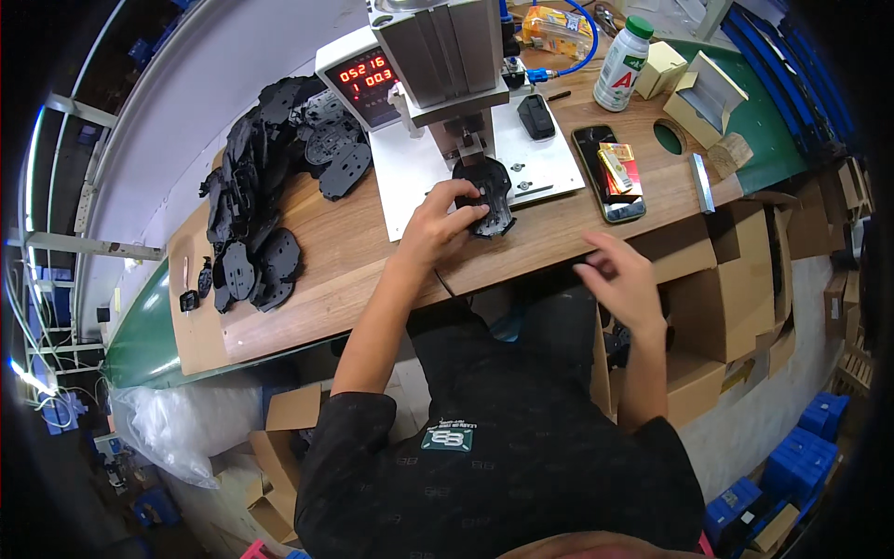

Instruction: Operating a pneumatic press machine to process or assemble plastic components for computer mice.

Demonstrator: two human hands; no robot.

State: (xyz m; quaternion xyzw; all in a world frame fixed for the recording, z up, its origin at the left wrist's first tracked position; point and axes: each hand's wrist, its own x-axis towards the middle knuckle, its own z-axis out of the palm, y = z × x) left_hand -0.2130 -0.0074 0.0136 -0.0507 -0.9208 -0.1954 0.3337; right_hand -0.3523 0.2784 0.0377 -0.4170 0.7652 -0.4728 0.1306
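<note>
Tabletop (335, 256) bears lettered bottle (620, 74); left grip (440, 220) touches shell (497, 207).

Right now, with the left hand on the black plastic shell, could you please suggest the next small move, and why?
I would probably ease the left hand back off the black plastic shell: its fingers lie close to the press head standing over the shell's far end, while the right hand appears empty and clear of the machine.
</note>
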